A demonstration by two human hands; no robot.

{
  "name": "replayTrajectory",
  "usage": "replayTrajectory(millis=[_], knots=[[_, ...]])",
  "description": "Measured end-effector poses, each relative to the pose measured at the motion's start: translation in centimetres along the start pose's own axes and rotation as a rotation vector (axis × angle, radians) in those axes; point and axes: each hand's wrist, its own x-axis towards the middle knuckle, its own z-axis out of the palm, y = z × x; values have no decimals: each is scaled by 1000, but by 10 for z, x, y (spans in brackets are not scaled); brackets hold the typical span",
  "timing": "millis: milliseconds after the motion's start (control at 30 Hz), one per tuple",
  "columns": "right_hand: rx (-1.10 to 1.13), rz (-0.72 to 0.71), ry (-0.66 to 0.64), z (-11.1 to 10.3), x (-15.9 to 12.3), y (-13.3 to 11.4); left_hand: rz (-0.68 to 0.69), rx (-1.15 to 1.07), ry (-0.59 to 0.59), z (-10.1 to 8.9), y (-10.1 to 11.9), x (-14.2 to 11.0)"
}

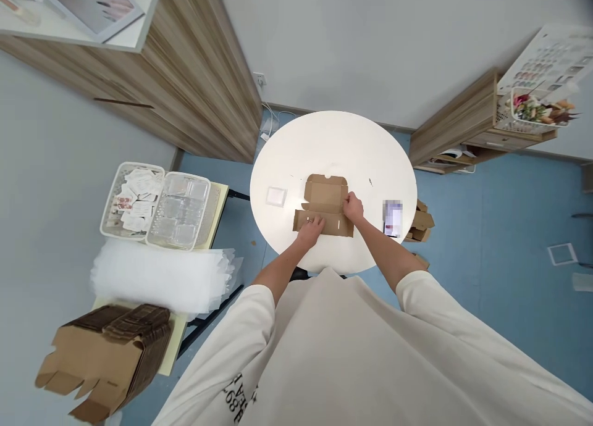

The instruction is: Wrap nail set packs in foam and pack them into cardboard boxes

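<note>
A flattened brown cardboard box [326, 193] lies unfolded on the round white table [296, 139]. Across its near panel rests my left hand [312, 229], fingers stretched over the cardboard close to a small slot. At the right edge, by the crease between the two main panels, my right hand [353, 208] has its fingers closed on a side flap. Part of that flap is hidden under the fingers. To the left of the box is a small pale square packet [277, 196]. A phone [393, 218] with a lit, blurred screen lies near the table's right edge.
On a side table at left stand a white basket of packets [139, 197], a basket of clear plastic boxes [178, 213], a stack of white translucent sheets [160, 278] and flat cardboard boxes [102, 364]. Cabinets flank both sides. More cardboard [420, 221] sits below the table's right edge.
</note>
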Motion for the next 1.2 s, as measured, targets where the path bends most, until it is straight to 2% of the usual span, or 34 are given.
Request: replayTrajectory(millis=[167,400,467,533,567,667,700,767,900,1100,1200], knots=[[90,-39,24,1,-5,5,-36,-47,-15,-5,2,0],[26,-19,-95,-11,-30,10,-23,7,-83,-17,5,0],[-89,-96,-23,-13,-42,5,-15,13,-82,-19,6,-1],[-253,-232,97,-11,-57,-3,-10,9,-69,-19,6,-3],[-320,-308,97,-9,-65,-7,-9,5,-63,-20,6,-4],[-466,-532,-98,2,-87,-15,-5,-5,-48,-19,5,-5],[-503,-546,-147,7,-93,-16,-2,-7,-41,-19,4,-6],[-564,-521,-190,16,-101,-16,9,-10,-34,-18,3,-6],[-614,-468,-184,27,-106,-14,13,-19,-27,-16,1,-6],[-610,-414,-176,32,-108,-16,29,-61,5,-10,-3,-7],[-615,-404,-182,32,-109,-16,46,-56,57,-10,-8,-14]])
